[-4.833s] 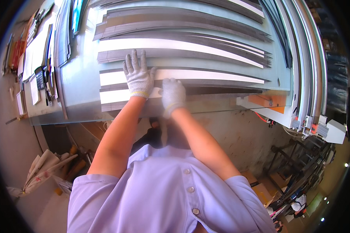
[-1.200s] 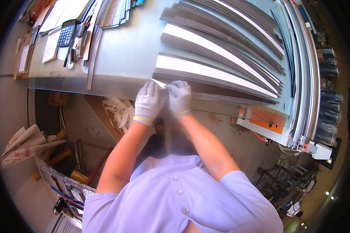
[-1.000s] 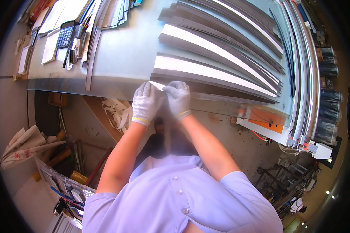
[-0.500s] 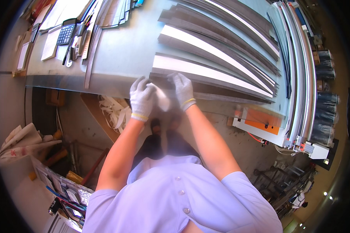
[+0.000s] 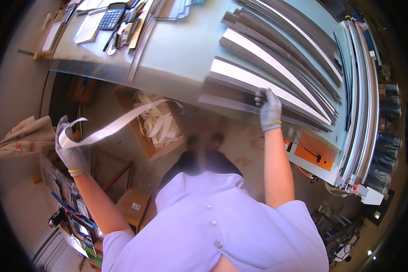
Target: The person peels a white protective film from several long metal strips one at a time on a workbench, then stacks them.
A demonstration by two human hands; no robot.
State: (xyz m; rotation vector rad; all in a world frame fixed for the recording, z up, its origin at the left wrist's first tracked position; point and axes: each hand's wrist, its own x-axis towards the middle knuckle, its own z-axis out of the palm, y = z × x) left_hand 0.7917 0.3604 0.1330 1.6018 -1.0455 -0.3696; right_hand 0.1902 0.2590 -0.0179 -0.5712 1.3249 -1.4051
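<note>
My left hand (image 5: 71, 152), in a grey knit glove, is closed on one end of a long white strip (image 5: 118, 124). The strip looks thin and limp, and it curls through the air to the right, past the table's near edge. My right hand (image 5: 269, 110), gloved too, lies at the near edge of the table with its fingers bent onto a dark grey strip (image 5: 231, 99). That strip is partly blurred, and its edge under my fingers is hidden. Beyond it several dark and white strips (image 5: 276, 72) lie fanned out on the table.
Below the table edge stands a cardboard box (image 5: 179, 131) of curled white strips. A calculator (image 5: 112, 19), pens and papers lie at the table's far left. Long rails (image 5: 359, 104) run along the right side, beside an orange panel (image 5: 310, 156). A brown carton (image 5: 133, 206) sits at lower left.
Both hands were close together at the table edge around a bunched white piece. My left hand has swung far left, drawing out the white strip; my right hand has moved right onto the dark strip.
</note>
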